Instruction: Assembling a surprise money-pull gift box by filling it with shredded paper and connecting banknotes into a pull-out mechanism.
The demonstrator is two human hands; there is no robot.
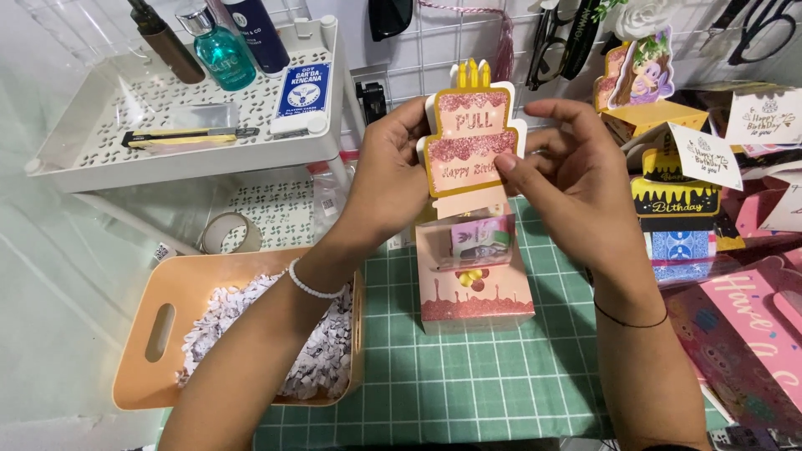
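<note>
A pink glittery cake-shaped card (468, 142) with yellow candles stands upright out of a pink box (474, 276) on the green cutting mat (468, 376). My left hand (388, 171) grips the card's left edge. My right hand (568, 179) is at its right side, with the forefinger pressed on the card's front. A clear strip below the card holds folded paper and a small yellow bow (470, 276) above the box's opening.
An orange basket (159, 334) of shredded white paper sits at the left. Behind it stands a white tiered rack (175, 108) with bottles, a cutter and a tape roll (227, 234). More gift boxes and cards (677, 192) crowd the right side.
</note>
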